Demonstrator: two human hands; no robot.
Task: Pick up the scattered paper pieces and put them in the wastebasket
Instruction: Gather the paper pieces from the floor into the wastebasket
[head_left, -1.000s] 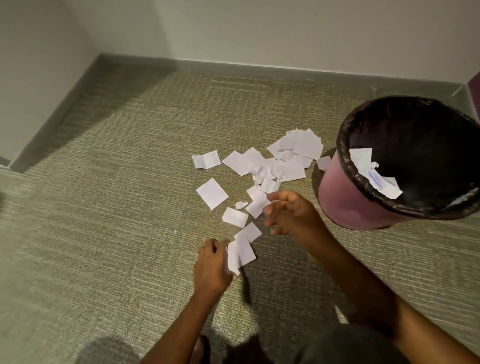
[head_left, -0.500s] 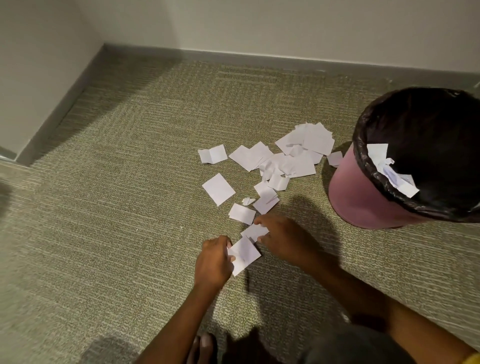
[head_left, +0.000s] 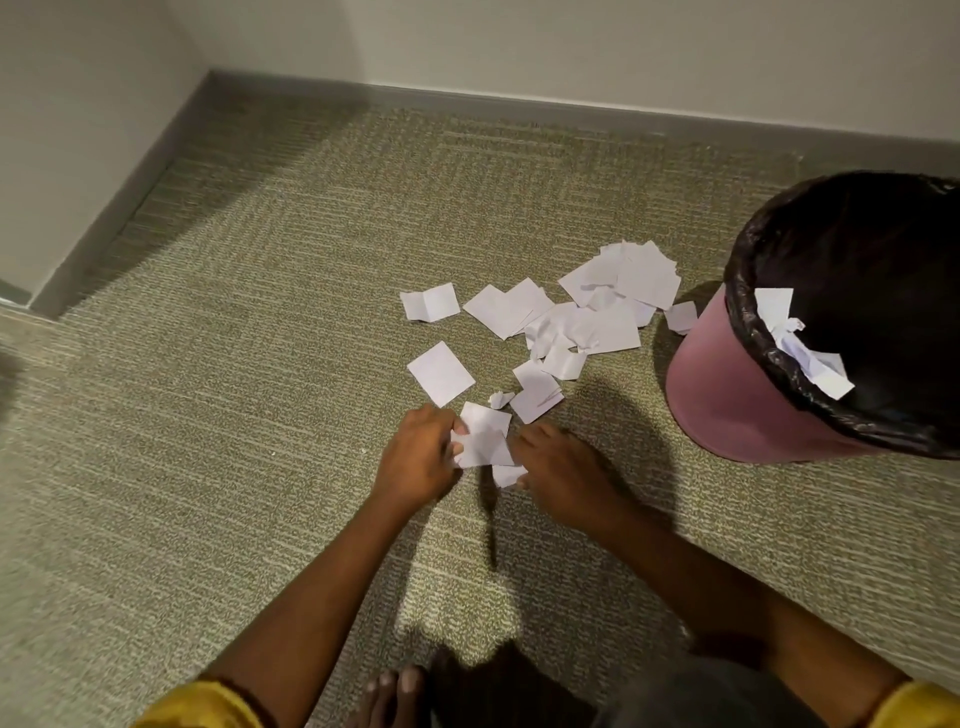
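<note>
Several white paper pieces (head_left: 582, 317) lie scattered on the carpet, thickest just left of a pink wastebasket (head_left: 727, 395) with a black liner. A few paper pieces (head_left: 800, 343) hang on its near rim. My left hand (head_left: 415, 457) pinches a small bunch of gathered paper pieces (head_left: 483, 434) at its left edge. My right hand (head_left: 561, 467) lies on the carpet at the bunch's right side, fingers curled round a small piece (head_left: 506, 474). A loose square piece (head_left: 440, 373) lies just beyond my left hand.
Green-grey carpet (head_left: 234, 415) runs to a grey baseboard (head_left: 467, 98) and white walls in a corner at the far left. My bare toes (head_left: 392, 686) show at the bottom edge, between the yellow sleeves.
My left hand has carried its papers forward and to the right. My right hand came down from above the carpet and now meets the left at the gathered bunch. The camera shifted.
</note>
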